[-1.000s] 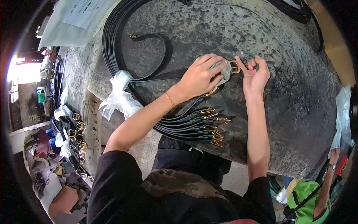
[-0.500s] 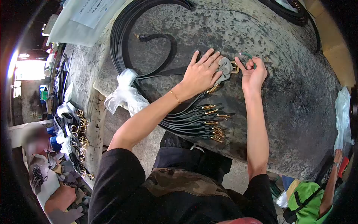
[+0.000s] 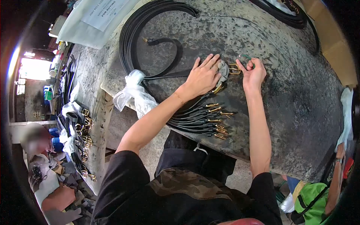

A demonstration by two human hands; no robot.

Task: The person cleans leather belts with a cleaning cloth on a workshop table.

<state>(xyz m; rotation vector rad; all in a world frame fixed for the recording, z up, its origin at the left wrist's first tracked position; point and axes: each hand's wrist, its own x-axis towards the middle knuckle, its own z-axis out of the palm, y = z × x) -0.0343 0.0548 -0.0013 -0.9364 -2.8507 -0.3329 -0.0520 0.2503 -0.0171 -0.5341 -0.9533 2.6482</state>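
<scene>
My left hand (image 3: pixel 203 77) lies flat with fingers spread on a black belt (image 3: pixel 168 75). A crumpled grey cloth (image 3: pixel 223 72) is against its thumb and fingertips, beside the belt's gold buckle (image 3: pixel 235 69). Just right of the buckle is my right hand (image 3: pixel 254 75), one digit stretched toward it and the other fingers curled round a thin green thing (image 3: pixel 245 56) with a pale tip, whose kind I cannot make out. Below my left hand, several black belts (image 3: pixel 195 123) fan out with gold buckles (image 3: pixel 220 129) at their ends.
Coiled belt straps (image 3: pixel 129 37) and a clear plastic wrap (image 3: pixel 135 93) lie left on the dark worktable (image 3: pixel 288 112). More buckled belts (image 3: pixel 85 142) hang on the left bench. A paper-labelled bag (image 3: pixel 97 22) is top left. People are at both sides, one in green lower right.
The view has shifted slightly, moving the table items a little to the right. Both hands stay near the buckle in almost the same pose.
</scene>
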